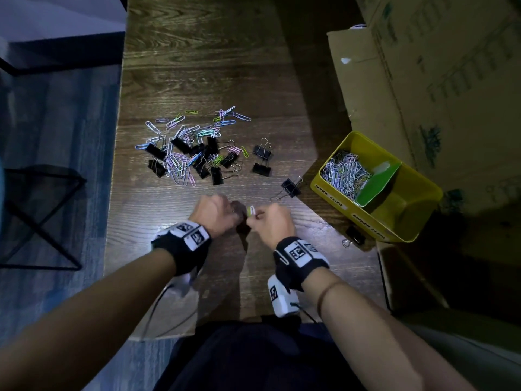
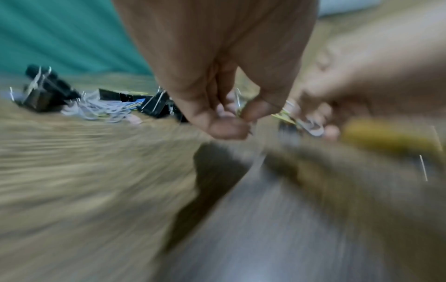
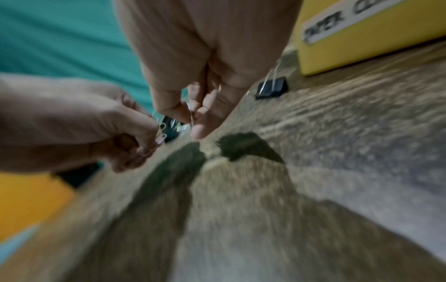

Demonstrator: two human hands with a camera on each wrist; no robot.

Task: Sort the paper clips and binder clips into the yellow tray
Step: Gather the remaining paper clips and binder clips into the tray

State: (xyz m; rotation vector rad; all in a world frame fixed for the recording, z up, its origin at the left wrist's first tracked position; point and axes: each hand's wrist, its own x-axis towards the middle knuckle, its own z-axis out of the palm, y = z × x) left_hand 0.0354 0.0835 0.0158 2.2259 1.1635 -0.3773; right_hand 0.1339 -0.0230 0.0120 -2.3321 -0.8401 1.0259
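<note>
**Two hands, one small clutch of paper clips**

Two hands meet low over the table (image 1: 197, 66), and we are right on top of them. The left hand (image 1: 215, 214) is curled, fingertips pinched on thin wire clips, as the left wrist view shows despite heavy blur. The right hand (image 1: 272, 222) is curled too, pinching a white paper clip (image 1: 252, 210) with a green one just beside it, held up between the two hands.

Beyond the hands we see the mixed pile (image 1: 191, 149): pastel paper clips tangled with black binder clips, spread across the middle of the table. A few binder clips lie apart to the right of it, one lone binder clip (image 1: 291, 188) sitting near the yellow tray (image 1: 423, 190).

That tray stands at the right edge of the table, split by a green divider (image 1: 376, 183). Its far compartment holds a heap of paper clips (image 1: 345, 172); the near one looks bare as far as we can make out. White labels run along its front wall: we read "PAPER CLIPS" (image 1: 329, 196) on one, and the other appears to say "BINDER CLIPS", though it sits in shadow. Another binder clip (image 1: 353, 236) lies on the table just in front of the tray.

Cardboard boxes (image 1: 437, 80) stand behind the tray; their print is too dim to read.
</note>
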